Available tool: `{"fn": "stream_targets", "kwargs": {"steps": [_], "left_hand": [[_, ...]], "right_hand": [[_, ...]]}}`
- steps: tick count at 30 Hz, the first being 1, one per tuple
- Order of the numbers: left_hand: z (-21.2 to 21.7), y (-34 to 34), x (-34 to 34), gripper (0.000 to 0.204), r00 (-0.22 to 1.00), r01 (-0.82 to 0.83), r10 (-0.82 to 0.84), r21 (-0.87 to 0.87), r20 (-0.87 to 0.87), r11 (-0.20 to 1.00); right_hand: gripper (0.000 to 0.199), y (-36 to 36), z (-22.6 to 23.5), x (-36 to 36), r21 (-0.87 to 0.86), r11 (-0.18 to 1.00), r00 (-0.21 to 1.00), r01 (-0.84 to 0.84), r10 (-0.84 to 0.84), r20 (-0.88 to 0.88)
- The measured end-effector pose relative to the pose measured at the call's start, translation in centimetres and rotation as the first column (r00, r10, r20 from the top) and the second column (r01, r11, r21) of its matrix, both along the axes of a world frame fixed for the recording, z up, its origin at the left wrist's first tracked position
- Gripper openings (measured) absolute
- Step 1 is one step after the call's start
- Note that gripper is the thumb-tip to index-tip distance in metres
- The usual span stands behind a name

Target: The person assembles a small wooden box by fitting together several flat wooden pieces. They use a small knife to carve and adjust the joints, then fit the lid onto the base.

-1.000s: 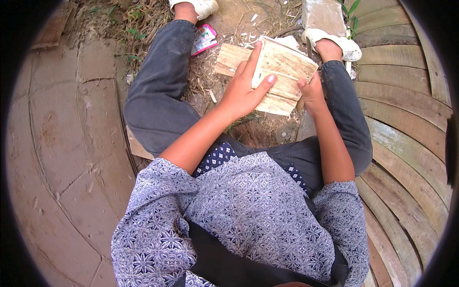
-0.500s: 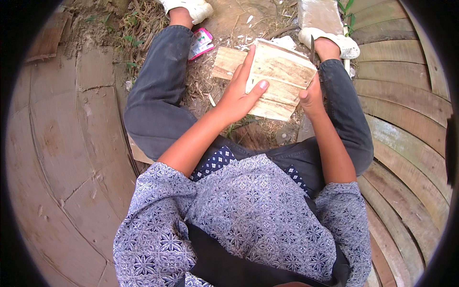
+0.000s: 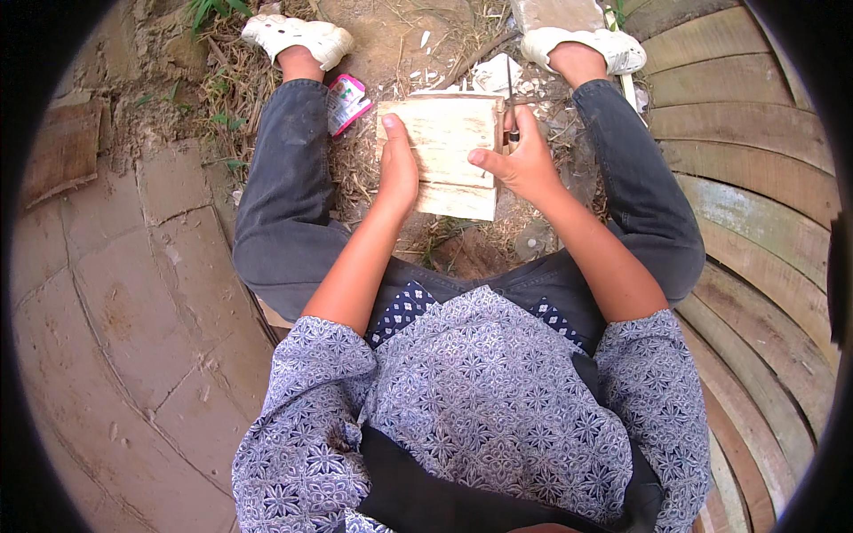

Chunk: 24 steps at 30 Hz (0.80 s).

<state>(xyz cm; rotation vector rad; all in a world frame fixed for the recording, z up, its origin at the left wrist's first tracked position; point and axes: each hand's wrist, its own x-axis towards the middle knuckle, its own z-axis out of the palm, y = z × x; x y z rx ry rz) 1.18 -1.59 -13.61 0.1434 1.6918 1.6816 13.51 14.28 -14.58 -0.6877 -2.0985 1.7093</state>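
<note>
A squarish panel of pale wooden planks (image 3: 449, 151) is held up between my hands, in front of my lap. Along its left edge lies my left hand (image 3: 399, 169), thumb on the near face and the other fingers hidden behind the wood. At the opposite edge, my right hand (image 3: 530, 160) has its thumb pressed to the wood while its fingers curl around a knife (image 3: 510, 82). The narrow dark blade points up and away from me, beside the panel's far right corner. Most of the knife's handle is hidden by my fingers.
White chips and scraps (image 3: 495, 75) lie on the dirt between my feet, which wear white clogs (image 3: 298, 40). A pink-edged packet (image 3: 347, 104) rests by my left shin. Wooden slats (image 3: 742, 133) curve along the right; cracked brown paving (image 3: 133, 311) spreads on the left.
The panel has shifted left and turned from a tilt to nearly square. My left hand now sits at its edge, and my right hand with the knife has moved left.
</note>
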Motion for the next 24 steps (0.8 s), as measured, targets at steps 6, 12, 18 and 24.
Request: {"fn": "stream_targets", "kwargs": {"steps": [6, 12, 18, 24], "left_hand": [[1.4, 0.5, 1.0, 0.095, 0.973, -0.119, 0.117, 0.001, 0.199, 0.993], [0.7, 0.3, 0.9, 0.095, 0.934, -0.098, 0.07, 0.062, 0.351, 0.993], [0.5, 0.2, 1.1, 0.091, 0.922, -0.084, 0.026, 0.135, 0.386, 0.987], [0.3, 0.2, 0.6, 0.094, 0.869, -0.055, -0.017, 0.131, 0.495, 0.99]], "right_hand": [[0.058, 0.6, 1.3, 0.2, 0.032, 0.997, 0.99, -0.07, 0.066, 0.121], [0.049, 1.2, 3.1, 0.2, -0.107, 0.993, 0.986, -0.05, 0.066, 0.154], [0.053, 1.6, 4.1, 0.3, -0.261, 0.964, 0.98, -0.058, 0.105, 0.17], [0.06, 3.3, 2.8, 0.9, -0.275, 0.962, 0.98, -0.004, 0.058, 0.189]]}}
